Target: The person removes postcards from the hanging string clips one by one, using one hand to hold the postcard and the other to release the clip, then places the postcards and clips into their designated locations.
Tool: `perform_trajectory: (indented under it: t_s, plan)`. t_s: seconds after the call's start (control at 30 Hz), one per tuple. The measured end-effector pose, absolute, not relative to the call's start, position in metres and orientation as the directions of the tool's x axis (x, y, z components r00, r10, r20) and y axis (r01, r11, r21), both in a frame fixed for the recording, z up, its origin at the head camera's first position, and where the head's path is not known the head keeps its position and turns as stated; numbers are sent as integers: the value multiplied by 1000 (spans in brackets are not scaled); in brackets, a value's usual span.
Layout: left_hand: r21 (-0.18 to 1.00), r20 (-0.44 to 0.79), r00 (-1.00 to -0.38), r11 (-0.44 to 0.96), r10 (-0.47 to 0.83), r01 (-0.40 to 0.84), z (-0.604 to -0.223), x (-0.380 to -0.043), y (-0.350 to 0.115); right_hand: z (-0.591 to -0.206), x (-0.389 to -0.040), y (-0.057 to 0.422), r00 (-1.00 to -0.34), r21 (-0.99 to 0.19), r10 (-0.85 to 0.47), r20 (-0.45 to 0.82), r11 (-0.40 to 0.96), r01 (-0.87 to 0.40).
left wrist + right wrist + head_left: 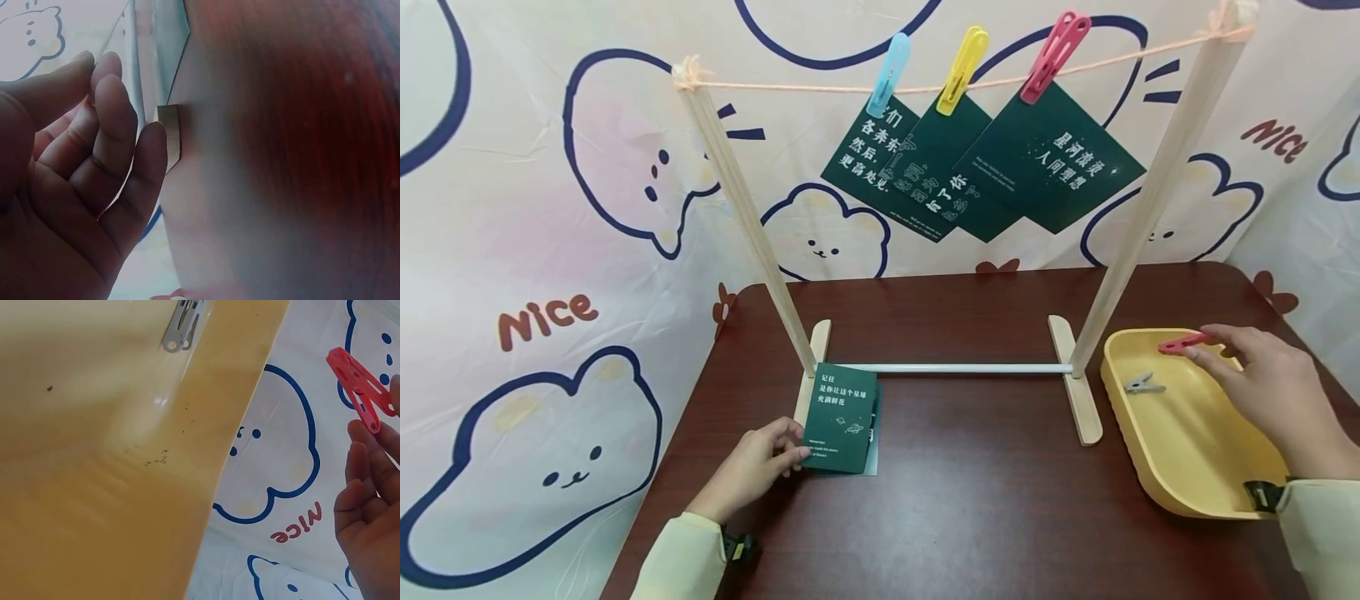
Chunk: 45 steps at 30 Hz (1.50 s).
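Note:
A dark green card (841, 417) with white print is pinched at its lower left edge by my left hand (760, 462). It overlaps more cards (872, 450) at the foot of the wooden stand. In the left wrist view, thumb and index finger (112, 94) meet at the card's thin edge. Over the yellow tray, my right hand (1273, 383) holds a red clothespin (1182, 343) by its handle end. The right wrist view shows the same clothespin (359, 387) between thumb and fingers. A grey clothespin (1142, 383) lies inside the tray (1195, 492).
Between two wooden posts (745, 217) runs a string (790, 87). Three green cards (1052, 158) hang from it on blue (889, 75), yellow (962, 71) and red (1056, 57) clothespins. A white bar (955, 368) joins the stand's feet on the brown table (970, 517).

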<state>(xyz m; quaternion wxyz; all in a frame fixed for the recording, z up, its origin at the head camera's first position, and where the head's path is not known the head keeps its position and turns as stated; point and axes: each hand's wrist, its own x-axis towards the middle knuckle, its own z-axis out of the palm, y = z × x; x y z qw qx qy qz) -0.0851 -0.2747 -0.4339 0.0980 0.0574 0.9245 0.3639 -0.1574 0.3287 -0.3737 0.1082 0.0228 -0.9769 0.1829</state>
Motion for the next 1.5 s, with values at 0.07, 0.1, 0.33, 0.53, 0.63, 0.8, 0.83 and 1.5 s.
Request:
perform_trajectory:
  t_s: [0.07,0.1,0.33,0.53,0.63,0.8,0.83,1.5]
  plan:
    - [675,-141,-974,737,179,38,-435,-85,-275,-376,-158,329,-978,-360,-3,208,930,-79]
    - [672,-140,-973,740,182,41,-436,-85,-275,-377,-158,330,-979,-360,-6,205,929,-81]
    - [646,-143,-969,761,201,63,-438,-88,-273,-383,-160,334,-984,-378,-12,176,922,-79]
    - [629,-170,-963,775,207,55,-440,-90,-272,-388,-161,333,-993,-391,-13,116,919,-57]
    - [621,-188,-960,782,209,48,-440,-91,-270,-390,-161,333,-994,-387,-25,107,920,-65]
    - [603,-207,-955,797,210,45,-441,-92,-266,-396,-163,334,-992,-386,-54,112,918,-94]
    - [598,-210,-955,800,209,44,-442,-92,-265,-397,-163,334,-992,-386,-60,110,917,-98]
    - [500,-255,-949,865,184,33,-446,-97,-257,-409,-166,331,-978,-376,-185,96,903,-208]
